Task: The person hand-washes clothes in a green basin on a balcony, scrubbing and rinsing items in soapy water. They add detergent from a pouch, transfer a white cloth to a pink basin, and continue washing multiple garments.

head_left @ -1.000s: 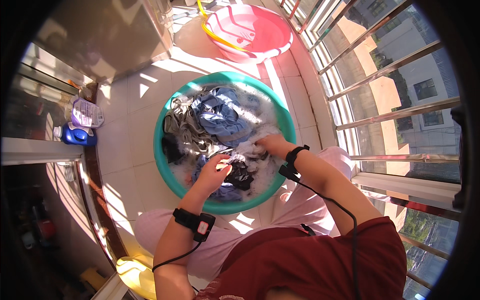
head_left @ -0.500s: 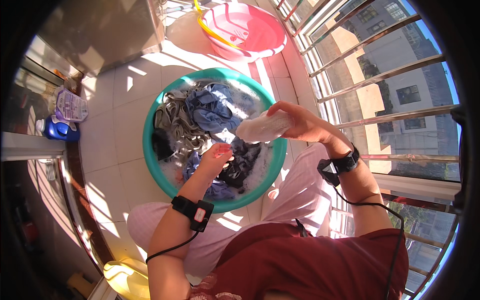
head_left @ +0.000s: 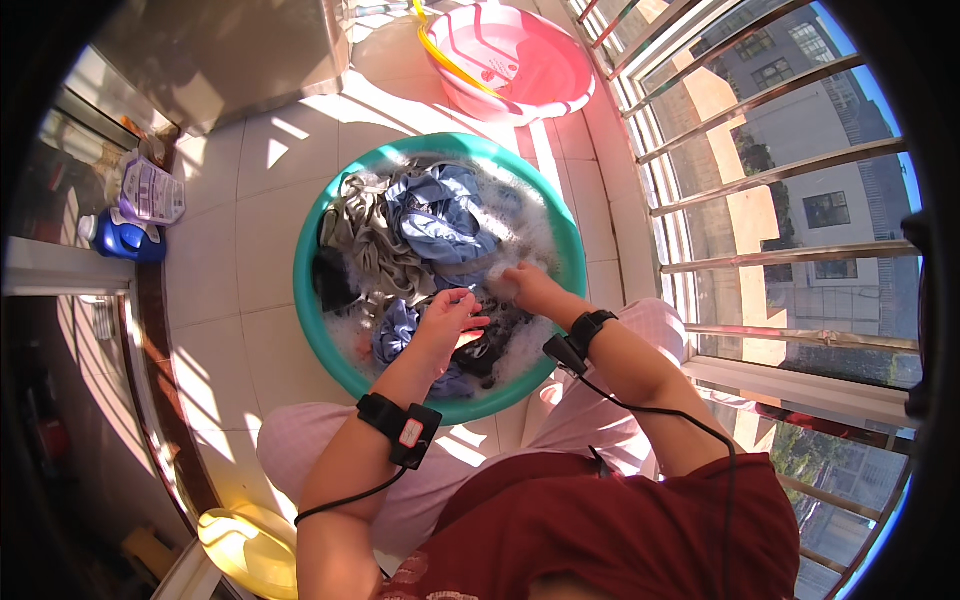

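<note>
A green basin (head_left: 308,250) of suds and soaking clothes stands on the floor before me. My right hand (head_left: 528,287) is down at the basin's right side, fingers closed round a small white cloth (head_left: 501,281) that is mostly hidden. My left hand (head_left: 448,322) hovers over the middle of the wash, its fingers loosely bent and apart, with nothing visible in them. Beyond the hands lie a blue garment (head_left: 445,225) and a grey-beige garment (head_left: 362,235). Dark cloth (head_left: 488,355) and another blue piece (head_left: 395,332) are under and beside my hands.
A pink basin (head_left: 575,90) with a yellow hose (head_left: 452,70) stands far right. At left are a blue detergent bottle (head_left: 128,238) and a purple-labelled container (head_left: 152,190). A yellow basin (head_left: 240,550) sits near left. Window bars (head_left: 780,248) line the right side.
My right hand has come down and left with the white cloth, from above the rim into the basin. My left hand stays over the wash, its fingers spread a little more.
</note>
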{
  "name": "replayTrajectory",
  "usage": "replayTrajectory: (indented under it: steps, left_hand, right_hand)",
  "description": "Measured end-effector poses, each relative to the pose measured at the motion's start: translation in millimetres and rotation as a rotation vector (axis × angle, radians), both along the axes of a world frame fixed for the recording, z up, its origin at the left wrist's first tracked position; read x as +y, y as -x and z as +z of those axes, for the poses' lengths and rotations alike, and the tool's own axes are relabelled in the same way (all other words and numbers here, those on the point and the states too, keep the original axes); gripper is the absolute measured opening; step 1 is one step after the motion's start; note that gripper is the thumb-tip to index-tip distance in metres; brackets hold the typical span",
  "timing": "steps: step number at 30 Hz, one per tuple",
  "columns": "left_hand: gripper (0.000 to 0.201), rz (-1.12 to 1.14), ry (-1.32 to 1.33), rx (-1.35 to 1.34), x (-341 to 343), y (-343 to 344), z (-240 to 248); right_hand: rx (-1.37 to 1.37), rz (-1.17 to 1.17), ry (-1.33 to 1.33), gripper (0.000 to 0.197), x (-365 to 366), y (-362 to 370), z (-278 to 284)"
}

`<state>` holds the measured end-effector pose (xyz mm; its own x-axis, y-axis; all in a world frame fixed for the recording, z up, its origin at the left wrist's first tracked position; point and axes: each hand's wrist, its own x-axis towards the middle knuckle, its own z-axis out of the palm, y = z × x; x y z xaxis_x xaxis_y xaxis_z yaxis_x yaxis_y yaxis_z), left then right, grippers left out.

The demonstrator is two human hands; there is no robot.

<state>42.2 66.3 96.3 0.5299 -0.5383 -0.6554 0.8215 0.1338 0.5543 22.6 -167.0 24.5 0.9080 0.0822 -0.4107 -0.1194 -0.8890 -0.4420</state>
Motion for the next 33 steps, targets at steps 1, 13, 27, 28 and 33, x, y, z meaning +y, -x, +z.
replayTrajectory:
  steps: [1, 13, 27, 28, 33]
  left_hand:
    - [0.046, 0.013, 0.034, 0.085, -4, 2, -1]
    - [0.039, 0.156, 0.347, 0.379, -39, -10, -44]
    - [0.026, 0.41, 0.422, 0.001, -81, 8, -36]
    - [0.03, 0.447, 0.376, -0.024, -90, 15, -35]
    - [0.053, 0.243, 0.357, 0.159, -84, 8, -40]
  right_hand:
    - [0.02, -0.063, -0.09, 0.035, 4, -2, 20]
    - [-0.07, -0.26, -0.688, 0.043, 85, 49, 130]
    - [-0.343, -0.694, -0.461, 0.028, 25, 7, 62]
    - [-0.23, -0.802, -0.468, 0.029, 11, 9, 51]
    - [-0.253, -0.874, -0.299, 0.039, -30, 26, 16]
